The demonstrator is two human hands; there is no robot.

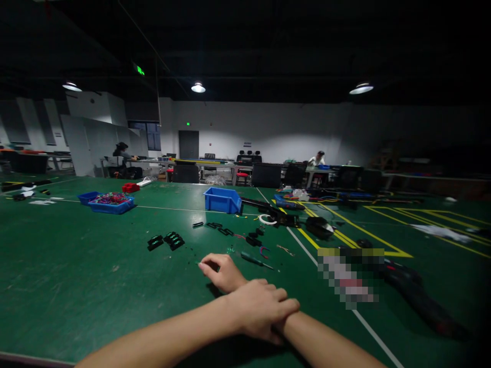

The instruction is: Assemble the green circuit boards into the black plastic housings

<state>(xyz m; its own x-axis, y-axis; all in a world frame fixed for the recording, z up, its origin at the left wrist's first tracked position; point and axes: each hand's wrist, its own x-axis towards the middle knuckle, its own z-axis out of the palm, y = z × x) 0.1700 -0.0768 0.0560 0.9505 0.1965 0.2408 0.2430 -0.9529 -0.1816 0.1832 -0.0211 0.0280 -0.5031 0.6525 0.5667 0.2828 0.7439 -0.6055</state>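
Note:
My left hand [261, 306] reaches across from the lower left and is closed around my right wrist. My right hand [223, 273] rests on the green tabletop, its index finger and thumb curled so their tips come together; whether something small is between them I cannot make out. Just beyond it lie a screwdriver [255, 261] with a dark green handle and some tiny green pieces [230, 250]. To the left of these are black blocks with green parts [173, 240]. Several black rectangular frames [220, 228] lie farther back, near a small black part with wires [253, 238].
A blue bin [222, 200] stands at mid-table. Blue trays [111, 205] with colourful small pieces and a red block [130, 187] are at the left. Right of my hands lie a dark power tool [418, 291], a white ring [267, 220] and yellow tape lines [387, 253]. Two people sit in the background.

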